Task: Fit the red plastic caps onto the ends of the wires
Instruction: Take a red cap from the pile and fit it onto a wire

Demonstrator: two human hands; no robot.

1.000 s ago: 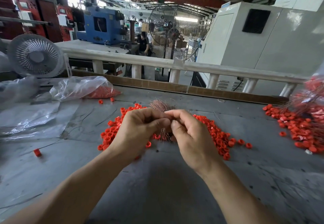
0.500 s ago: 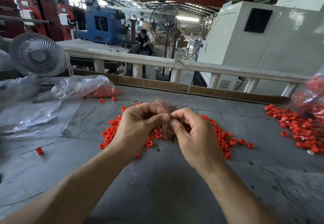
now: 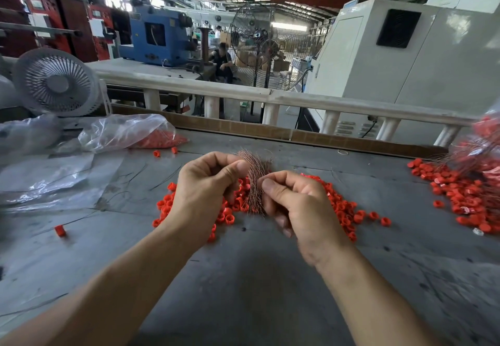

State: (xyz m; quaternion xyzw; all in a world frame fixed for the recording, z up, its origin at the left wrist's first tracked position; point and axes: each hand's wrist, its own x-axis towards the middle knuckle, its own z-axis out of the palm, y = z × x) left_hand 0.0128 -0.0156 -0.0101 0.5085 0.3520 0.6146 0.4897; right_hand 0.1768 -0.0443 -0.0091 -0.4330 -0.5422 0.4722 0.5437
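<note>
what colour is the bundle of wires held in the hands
Coppery reddish-brown; the bundle of wires shows best in the head view.

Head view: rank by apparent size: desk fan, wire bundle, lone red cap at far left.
1. desk fan
2. wire bundle, partly hidden by both hands
3. lone red cap

The fan sits farther away, so it is truly the largest.

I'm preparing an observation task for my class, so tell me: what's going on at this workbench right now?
A person at a grey worktable is working on a bundle of thin copper-coloured wires. The left hand grips the bundle upright, while the right hand pinches at the strands beside it. Beneath the hands lies a loose pile of small red plastic caps. A second heap of red caps mixed with wires sits at the right, and a clear plastic bag holding more caps lies at the left.
</note>
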